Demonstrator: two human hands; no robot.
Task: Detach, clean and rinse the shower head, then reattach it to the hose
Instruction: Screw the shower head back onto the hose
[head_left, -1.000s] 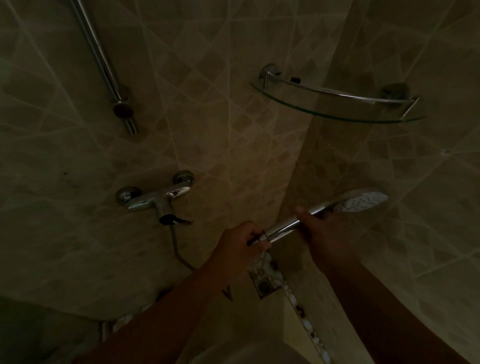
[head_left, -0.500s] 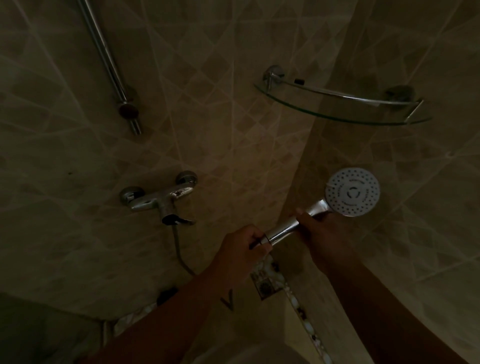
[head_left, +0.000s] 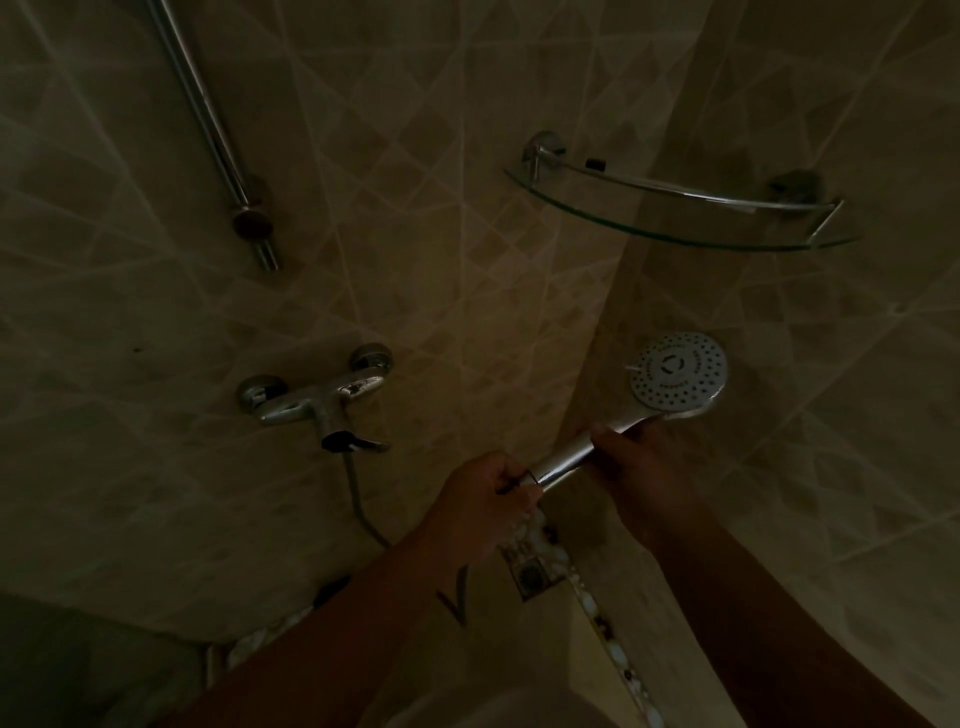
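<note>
The chrome shower head (head_left: 678, 376) is held out in front of the tiled corner, its round spray face turned towards me. My right hand (head_left: 644, 470) is wrapped around the upper part of its handle. My left hand (head_left: 483, 501) is closed around the bottom end of the handle, where the hose joins; the joint itself is hidden in my fingers. The grey hose (head_left: 358, 493) hangs down from the wall mixer tap (head_left: 317, 400) and disappears behind my left forearm.
A chrome slide rail (head_left: 208, 119) runs down the left wall above the tap. A glass corner shelf (head_left: 675, 208) with a chrome rail sits above the shower head. A square floor drain (head_left: 532, 574) lies below my hands. The room is dim.
The shower head has rolled in my hands: its spray face, edge-on a second ago, now faces me. Both hands kept their places on the handle.
</note>
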